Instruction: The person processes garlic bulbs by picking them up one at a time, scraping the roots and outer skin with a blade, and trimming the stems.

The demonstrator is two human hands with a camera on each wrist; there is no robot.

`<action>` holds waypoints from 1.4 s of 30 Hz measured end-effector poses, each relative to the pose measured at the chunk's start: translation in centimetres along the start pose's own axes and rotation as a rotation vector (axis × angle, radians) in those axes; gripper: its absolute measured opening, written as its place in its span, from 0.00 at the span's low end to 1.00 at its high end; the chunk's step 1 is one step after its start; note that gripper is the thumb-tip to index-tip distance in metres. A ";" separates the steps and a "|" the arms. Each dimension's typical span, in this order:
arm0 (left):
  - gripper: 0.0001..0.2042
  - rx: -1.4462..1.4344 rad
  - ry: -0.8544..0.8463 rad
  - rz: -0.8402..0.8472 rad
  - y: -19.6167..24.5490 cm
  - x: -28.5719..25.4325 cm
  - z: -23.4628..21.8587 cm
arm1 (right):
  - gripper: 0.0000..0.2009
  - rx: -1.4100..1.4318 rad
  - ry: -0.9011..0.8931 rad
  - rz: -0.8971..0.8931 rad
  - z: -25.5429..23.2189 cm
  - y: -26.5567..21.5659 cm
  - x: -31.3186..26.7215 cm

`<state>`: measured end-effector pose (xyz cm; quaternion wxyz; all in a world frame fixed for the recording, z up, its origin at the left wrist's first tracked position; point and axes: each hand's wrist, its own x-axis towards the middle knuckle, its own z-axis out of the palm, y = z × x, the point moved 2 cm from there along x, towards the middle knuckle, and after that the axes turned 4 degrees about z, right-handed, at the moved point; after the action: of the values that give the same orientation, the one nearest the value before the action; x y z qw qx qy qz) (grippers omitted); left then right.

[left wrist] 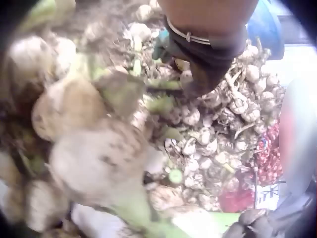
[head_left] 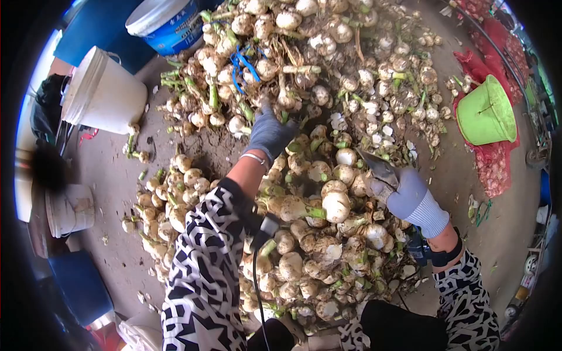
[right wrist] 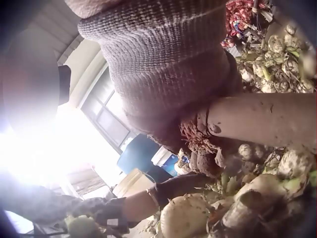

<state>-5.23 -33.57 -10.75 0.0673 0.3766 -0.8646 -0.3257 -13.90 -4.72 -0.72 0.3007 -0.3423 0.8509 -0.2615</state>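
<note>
My left hand (head_left: 270,134), in a dark grey glove, reaches forward to the near edge of the far garlic pile (head_left: 287,76). Its fingers look spread, with the fingertips among bulbs and stalks; the left wrist view shows this hand (left wrist: 208,64) from behind, blurred. My right hand (head_left: 407,193), in a pale lilac glove with a knitted cuff, grips a broad-bladed cutting tool (head_left: 379,168) over the right side of the nearer garlic heap (head_left: 304,257). The blade points up and left in the head view. In the right wrist view, glove fingers (right wrist: 203,158) are dirt-caked beside the pale tool.
A blue strip (head_left: 243,67) lies on the far pile. White buckets (head_left: 105,90) and a blue-and-white tub (head_left: 172,32) stand left; a lime-green bucket (head_left: 489,111) rests on red net sacks (head_left: 494,169) at right. More garlic (head_left: 164,205) lies left of my forearm.
</note>
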 end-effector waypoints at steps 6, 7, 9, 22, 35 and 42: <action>0.33 -0.285 -0.289 0.124 0.8 -6.7 -9.4 | 0.15 0.046 -0.104 -0.021 -2.4 1.3 -2.5; 0.31 -0.303 -0.288 0.115 1.4 -7.2 -12.7 | 0.15 0.069 -0.096 -0.025 -3.4 1.4 -2.9; 0.27 0.066 -0.314 0.199 0.9 -6.4 -20.7 | 0.16 -0.019 -0.123 -0.009 -4.9 1.5 -4.2; 0.18 0.537 0.104 0.607 -3.9 -3.6 -35.9 | 0.20 -0.230 -0.017 -0.080 -7.7 -2.3 -9.2; 0.46 -0.124 0.323 -0.073 -4.1 5.0 -1.4 | 0.15 -0.208 -0.091 0.203 -6.3 -1.5 -11.7; 0.39 -0.224 -0.120 -0.137 -3.3 2.3 3.7 | 0.17 -0.150 -0.151 0.123 -3.5 -6.2 -7.9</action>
<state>-6.22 -34.95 -16.00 0.0349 0.4046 -0.7975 -0.4461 -9.07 -1.89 8.35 0.3531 -0.3297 0.8623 -0.1518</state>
